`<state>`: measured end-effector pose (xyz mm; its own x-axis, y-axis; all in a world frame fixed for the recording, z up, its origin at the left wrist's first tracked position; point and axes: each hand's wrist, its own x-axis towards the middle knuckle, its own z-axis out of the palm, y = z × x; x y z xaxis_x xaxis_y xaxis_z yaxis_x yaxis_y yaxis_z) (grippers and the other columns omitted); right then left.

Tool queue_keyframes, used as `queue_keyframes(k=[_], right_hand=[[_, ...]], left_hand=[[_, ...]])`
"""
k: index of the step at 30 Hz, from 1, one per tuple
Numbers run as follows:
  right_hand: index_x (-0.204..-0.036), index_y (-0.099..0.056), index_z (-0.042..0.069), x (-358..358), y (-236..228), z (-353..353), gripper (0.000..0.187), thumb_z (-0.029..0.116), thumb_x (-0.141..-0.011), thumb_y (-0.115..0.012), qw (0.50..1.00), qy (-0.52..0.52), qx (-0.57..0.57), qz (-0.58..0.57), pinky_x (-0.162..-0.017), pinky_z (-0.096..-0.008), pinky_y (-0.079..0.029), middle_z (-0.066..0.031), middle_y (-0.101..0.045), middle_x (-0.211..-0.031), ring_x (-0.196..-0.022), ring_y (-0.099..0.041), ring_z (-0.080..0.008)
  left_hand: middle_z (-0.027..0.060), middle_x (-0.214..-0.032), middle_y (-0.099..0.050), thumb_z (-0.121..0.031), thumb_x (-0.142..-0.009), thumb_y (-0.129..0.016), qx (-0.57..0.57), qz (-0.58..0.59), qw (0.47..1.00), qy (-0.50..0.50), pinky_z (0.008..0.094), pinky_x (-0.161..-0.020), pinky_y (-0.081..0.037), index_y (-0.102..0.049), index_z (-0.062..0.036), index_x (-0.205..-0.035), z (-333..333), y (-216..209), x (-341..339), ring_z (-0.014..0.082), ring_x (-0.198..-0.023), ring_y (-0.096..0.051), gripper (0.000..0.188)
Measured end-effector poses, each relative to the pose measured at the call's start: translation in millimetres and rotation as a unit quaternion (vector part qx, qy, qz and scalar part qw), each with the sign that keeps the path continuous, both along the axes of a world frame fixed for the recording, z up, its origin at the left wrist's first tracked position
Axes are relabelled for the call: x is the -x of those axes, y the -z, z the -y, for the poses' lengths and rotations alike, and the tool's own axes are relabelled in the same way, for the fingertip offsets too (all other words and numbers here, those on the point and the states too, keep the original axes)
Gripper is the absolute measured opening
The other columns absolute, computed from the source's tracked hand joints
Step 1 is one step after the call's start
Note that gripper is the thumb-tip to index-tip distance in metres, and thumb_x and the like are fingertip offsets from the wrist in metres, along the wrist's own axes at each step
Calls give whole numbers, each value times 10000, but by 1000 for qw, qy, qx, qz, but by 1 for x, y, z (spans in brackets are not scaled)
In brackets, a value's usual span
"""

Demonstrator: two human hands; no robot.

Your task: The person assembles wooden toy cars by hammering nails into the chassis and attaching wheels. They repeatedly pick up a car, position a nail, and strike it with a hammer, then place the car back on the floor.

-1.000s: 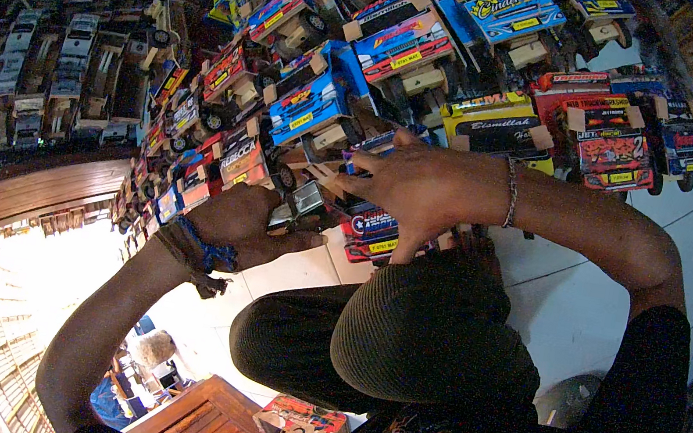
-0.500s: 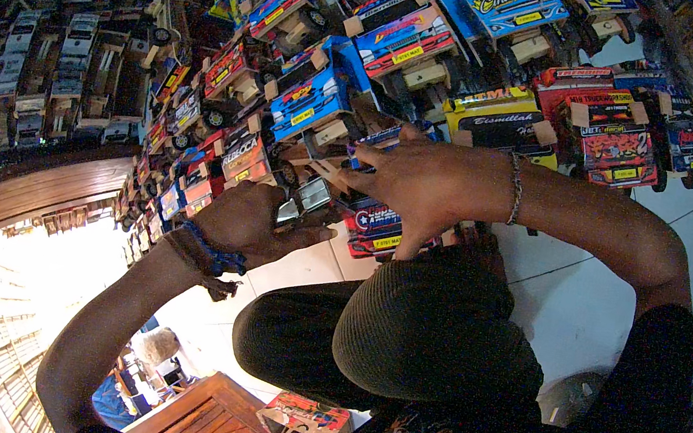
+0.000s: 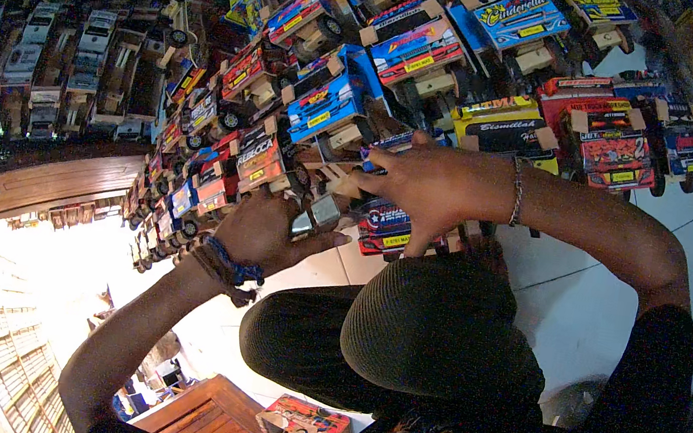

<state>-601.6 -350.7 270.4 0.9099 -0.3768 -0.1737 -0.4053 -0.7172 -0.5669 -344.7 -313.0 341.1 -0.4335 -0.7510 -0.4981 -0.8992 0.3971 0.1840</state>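
Note:
Low in front of my knees, my right hand (image 3: 443,190) spans a toy truck (image 3: 387,222) with a red and blue front. Its thumb is on the near side and its fingers reach over the top and far left. To its left, my left hand (image 3: 261,227) has its fingers curled and its thumb stretched out toward the right. Between that thumb and the fingers shows a small toy vehicle with silvery panels (image 3: 324,212), partly hidden by the hand. A blue toy truck (image 3: 319,108) and an orange and black one (image 3: 259,160) stand just beyond.
Many wooden toy trucks crowd the tiled floor (image 3: 571,288) ahead, including a yellow and black one (image 3: 505,125) and a red one (image 3: 613,148). More toy vehicles, silver-grey, stand at the far left (image 3: 28,57). Behind at lower left are a brown wooden panel (image 3: 203,418) and a red printed box (image 3: 309,419).
The whole view has shifted slightly, so the trucks and my left hand appear a little further right. Both hands keep nearly the same pose on the toys.

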Motion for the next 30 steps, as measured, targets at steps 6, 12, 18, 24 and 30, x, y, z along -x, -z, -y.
queue_keyframes(k=[6, 12, 18, 24, 30], right_hand=[[-1547, -277, 140, 2, 2, -2, 1285, 630, -516, -867, 1000, 6, 1, 22, -1021, -618, -416, -318, -450, -1370, -1192, -564, -470], [-1571, -237, 172, 0, 4, -3, 1288, 619, -537, -862, 999, 19, 7, 29, -1013, -601, -426, -309, -482, -1318, -1159, -575, -474], [-1577, -252, 214, 1, 3, -2, 1237, 606, -569, -853, 1000, 15, -13, 24, -1052, -616, -389, -353, -403, -1426, -1248, -525, -493], [-1578, -257, 229, 2, 0, -1, 1227, 595, -571, -854, 1000, 6, -13, 17, -1067, -633, -369, -358, -368, -1460, -1271, -511, -495], [-1578, -256, 233, 1, 0, -3, 1224, 598, -575, -857, 1000, 7, -3, 4, -1064, -635, -368, -329, -416, -1416, -1248, -534, -476]], left_hand=[[231, -698, -684, -716, -821, -640, -20, 12, 1000, 0, 477, -674, -580, -716, 26, -910, 0, -4, 3, 391, -683, -703, 752], [242, -734, -690, -716, -825, -636, 32, -65, 997, 15, 490, -708, -580, -718, 25, -910, -4, 2, -6, 396, -728, -707, 750], [257, -684, -669, -710, -823, -642, 6, 29, 1000, 2, 505, -665, -579, -718, 31, -904, -9, -8, -14, 411, -709, -704, 749], [167, -1048, -668, -580, -869, -675, -43, 87, 995, -38, 487, -827, -546, -659, -115, -1160, -5, -18, -2, 395, -935, -676, 549], [241, -671, -674, -716, -822, -639, 15, 26, 999, -11, 478, -658, -593, -719, 22, -913, 2, -9, -3, 390, -699, -717, 748]])
